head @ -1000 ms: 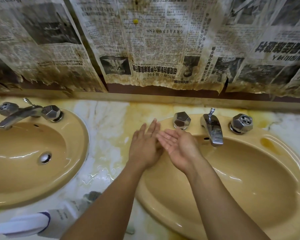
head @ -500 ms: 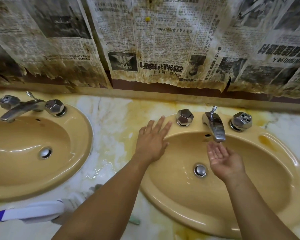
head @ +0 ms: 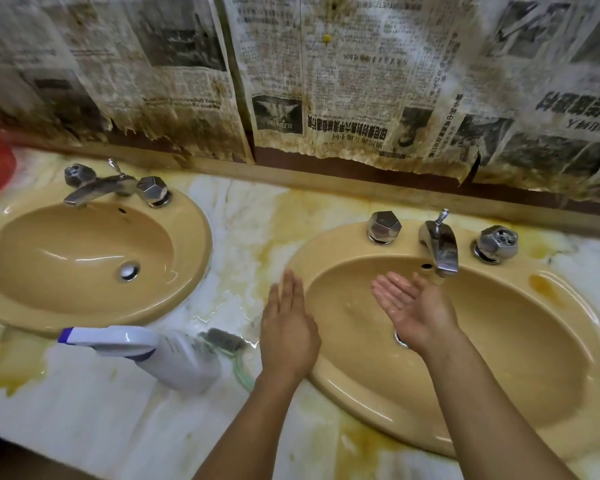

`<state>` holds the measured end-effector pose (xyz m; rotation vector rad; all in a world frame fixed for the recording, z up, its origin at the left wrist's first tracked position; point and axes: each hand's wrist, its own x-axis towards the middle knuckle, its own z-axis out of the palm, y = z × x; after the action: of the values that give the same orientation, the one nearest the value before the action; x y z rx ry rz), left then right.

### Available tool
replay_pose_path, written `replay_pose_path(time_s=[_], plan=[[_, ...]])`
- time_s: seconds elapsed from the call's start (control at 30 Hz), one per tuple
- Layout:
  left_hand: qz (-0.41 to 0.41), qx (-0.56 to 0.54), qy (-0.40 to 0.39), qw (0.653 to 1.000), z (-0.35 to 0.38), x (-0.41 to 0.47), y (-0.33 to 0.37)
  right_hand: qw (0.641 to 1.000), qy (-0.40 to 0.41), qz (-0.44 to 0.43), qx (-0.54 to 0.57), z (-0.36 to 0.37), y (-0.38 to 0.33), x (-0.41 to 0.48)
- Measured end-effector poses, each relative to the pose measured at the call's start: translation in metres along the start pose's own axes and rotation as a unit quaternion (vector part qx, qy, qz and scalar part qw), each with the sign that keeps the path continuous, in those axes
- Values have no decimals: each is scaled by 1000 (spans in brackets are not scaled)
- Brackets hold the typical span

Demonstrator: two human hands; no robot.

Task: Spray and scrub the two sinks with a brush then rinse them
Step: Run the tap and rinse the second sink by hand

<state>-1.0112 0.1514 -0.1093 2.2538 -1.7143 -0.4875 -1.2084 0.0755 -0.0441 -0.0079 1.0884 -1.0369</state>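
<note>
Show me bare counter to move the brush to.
Free: the counter strip between the left sink and right sink, towards the wall; also the front edge below the bottle. Crowded: where bottle, brush and left hand sit together.

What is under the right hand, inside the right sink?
Under the right hand a chrome edge of the drain shows in the right sink; the hand covers the rest of it.

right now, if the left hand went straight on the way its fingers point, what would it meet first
Probably the back ledge under the newspaper. The left hand points over stained counter, left of the right sink's knob. Depth is unclear.
</note>
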Motion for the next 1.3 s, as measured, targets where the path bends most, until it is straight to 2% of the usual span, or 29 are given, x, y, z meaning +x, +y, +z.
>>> replay_pose_path(time_s=[0.07,0.13,0.33,0.7,0.83,0.93,1.03,1.1,1.2,1.3], plan=[[-20,-13,16,1000,3,-8,6,994,32,15,106,-28,-14,8],[-33,-26,26,999,6,-6,8,986,47,12,160,-48,-23,14],[-12,-19,27,999,2,15,4,985,48,-14,167,-60,-38,21],[-7,-103,61,993,4,18,-4,978,30,-10,204,-55,-44,29],[11,-88,40,995,0,32,-10,991,-10,9,135,-40,-30,20],[30,-61,26,997,-3,47,-14,997,-62,39,18,-10,-6,3],[36,-72,29,996,-1,48,-17,976,-147,57,-153,24,23,-26],[43,-67,26,996,0,45,-19,955,-188,32,-229,36,37,-44],[21,-54,34,998,0,35,-11,959,-141,-37,-243,24,32,-53],[-19,-37,43,998,2,14,2,990,-44,-48,-125,-21,5,-33]])
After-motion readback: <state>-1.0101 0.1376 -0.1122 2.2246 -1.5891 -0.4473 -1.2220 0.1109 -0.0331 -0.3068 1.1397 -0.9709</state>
